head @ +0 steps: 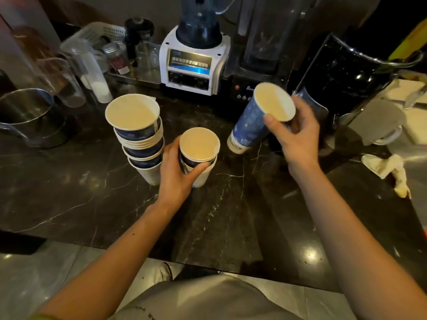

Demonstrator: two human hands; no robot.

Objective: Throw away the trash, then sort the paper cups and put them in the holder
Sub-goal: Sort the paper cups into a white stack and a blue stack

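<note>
A tall stack of blue-and-white paper cups (138,139) stands on the dark marble counter (92,192), leaning a little. To its right, my left hand (175,174) grips a short stack of nested paper cups (199,148) that rests on the counter. My right hand (298,137) holds a single tall blue paper cup (251,121) by its rim, tilted and lifted above the counter. A second blue cup (309,100) shows partly behind my right hand. No cup holder can be made out.
A white blender (194,63) and a black blender (256,72) stand behind the cups. A large black pot (346,72) is at the right, a steel pot (30,118) and clear plastic cups (76,79) at the left. Crumpled paper (388,169) lies at the right.
</note>
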